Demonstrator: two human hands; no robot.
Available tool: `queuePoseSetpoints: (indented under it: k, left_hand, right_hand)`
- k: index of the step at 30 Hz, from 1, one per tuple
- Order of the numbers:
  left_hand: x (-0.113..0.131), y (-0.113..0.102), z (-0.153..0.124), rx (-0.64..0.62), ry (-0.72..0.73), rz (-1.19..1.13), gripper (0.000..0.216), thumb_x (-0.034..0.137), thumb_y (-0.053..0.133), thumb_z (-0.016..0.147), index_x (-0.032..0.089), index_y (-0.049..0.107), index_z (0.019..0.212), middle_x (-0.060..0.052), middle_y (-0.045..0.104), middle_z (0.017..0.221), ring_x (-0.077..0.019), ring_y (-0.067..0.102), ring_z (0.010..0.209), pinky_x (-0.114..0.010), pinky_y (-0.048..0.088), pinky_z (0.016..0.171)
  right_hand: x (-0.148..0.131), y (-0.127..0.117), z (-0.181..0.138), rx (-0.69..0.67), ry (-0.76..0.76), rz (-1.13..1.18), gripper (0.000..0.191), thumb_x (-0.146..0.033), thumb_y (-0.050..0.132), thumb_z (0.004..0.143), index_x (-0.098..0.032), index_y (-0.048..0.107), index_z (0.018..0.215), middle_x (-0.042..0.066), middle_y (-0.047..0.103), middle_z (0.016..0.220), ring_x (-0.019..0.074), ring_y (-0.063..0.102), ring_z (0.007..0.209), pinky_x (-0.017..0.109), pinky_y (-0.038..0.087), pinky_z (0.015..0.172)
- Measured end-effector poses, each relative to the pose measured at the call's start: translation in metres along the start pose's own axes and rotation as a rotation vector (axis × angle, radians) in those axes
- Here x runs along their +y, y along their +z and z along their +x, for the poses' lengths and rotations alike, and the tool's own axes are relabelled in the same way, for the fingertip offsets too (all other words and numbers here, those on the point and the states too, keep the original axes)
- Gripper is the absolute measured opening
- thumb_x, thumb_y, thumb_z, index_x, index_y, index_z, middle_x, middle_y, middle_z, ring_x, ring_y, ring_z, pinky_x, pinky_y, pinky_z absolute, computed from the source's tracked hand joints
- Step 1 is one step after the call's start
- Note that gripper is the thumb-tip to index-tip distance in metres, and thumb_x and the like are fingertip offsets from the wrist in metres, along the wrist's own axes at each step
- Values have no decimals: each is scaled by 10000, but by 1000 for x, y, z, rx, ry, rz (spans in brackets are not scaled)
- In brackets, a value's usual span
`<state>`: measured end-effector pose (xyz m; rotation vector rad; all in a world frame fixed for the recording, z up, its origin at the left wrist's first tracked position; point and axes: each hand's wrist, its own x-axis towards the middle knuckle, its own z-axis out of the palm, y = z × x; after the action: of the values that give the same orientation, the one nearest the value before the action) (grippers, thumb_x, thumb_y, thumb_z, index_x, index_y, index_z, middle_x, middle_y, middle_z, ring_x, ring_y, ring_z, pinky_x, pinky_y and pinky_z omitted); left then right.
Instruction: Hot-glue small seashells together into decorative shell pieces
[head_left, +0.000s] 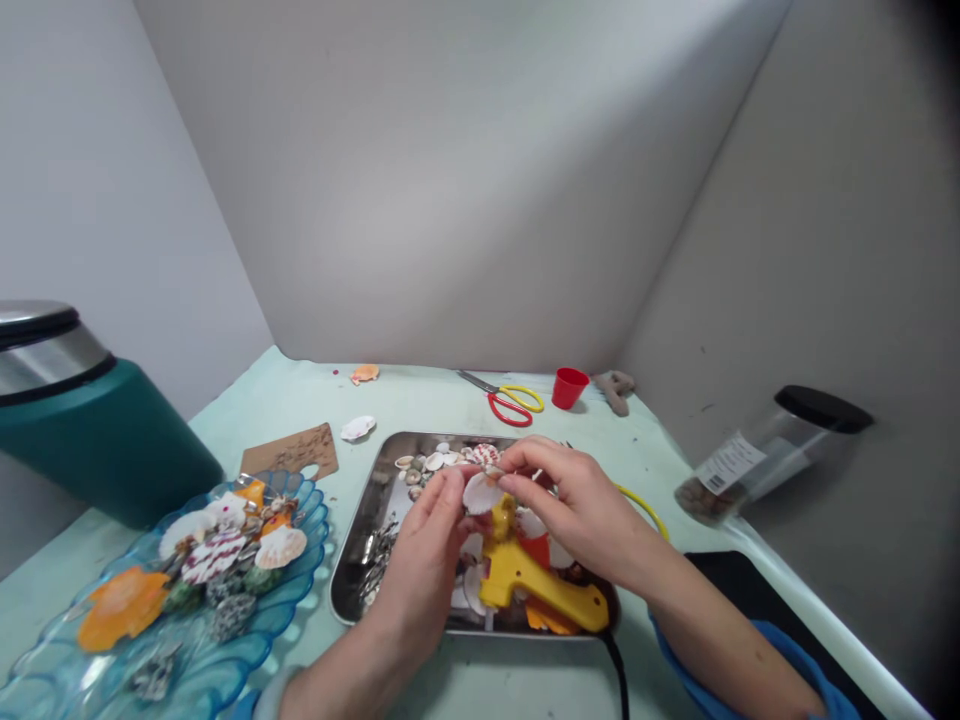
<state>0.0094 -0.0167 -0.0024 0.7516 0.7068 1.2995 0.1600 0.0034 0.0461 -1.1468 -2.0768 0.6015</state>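
My left hand (420,565) grips a white scallop shell (481,495) between thumb and fingers above a metal tray (346,570). The fingertips of my right hand (577,500) are pinched together at the shell's upper edge, beside a small brownish bit; what they hold is too small to make out. Below both hands a yellow hot glue gun (536,582) lies across the tray, its black cord running over the front rim. Around it in the tray are white, striped and orange shells, partly hidden by my hands.
At left, a blue scalloped plate (289,610) bears shells and stones, near a teal bottle (112,430) and a brown card (289,450). Scissors (499,395), a red cup (570,388) and loose shells lie behind the tray. A black-lidded jar (757,460) stands right.
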Motion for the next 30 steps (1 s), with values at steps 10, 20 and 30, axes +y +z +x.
queuePoseSetpoints:
  k: [10, 20, 30]
  left_hand:
    - [-6, -5, 3, 152, 83, 174, 188, 289, 676, 745, 171, 623, 881, -22, 659, 841, -137, 592, 783, -238, 461, 729]
    - [-1, -1, 0, 134, -8, 196, 225, 324, 684, 737, 152, 642, 876, -15, 641, 740, -92, 549, 618, -180, 444, 565]
    - [-4, -5, 2, 132, -17, 121, 208, 329, 693, 727, 137, 647, 789, 4, 617, 644, -86, 540, 567, -183, 437, 546]
  right_hand:
    - [-3, 4, -1, -72, 94, -22, 112, -258, 528, 887, -214, 588, 802, -45, 596, 710, 110, 516, 642, 218, 354, 581]
    - [-3, 5, -2, -69, 159, -56, 156, -254, 553, 852, -203, 572, 706, -66, 538, 566, 87, 460, 523, 208, 313, 509]
    - [-7, 8, -3, -83, 161, -44, 151, -229, 567, 835, -197, 576, 689, -68, 524, 557, 79, 434, 512, 200, 301, 491]
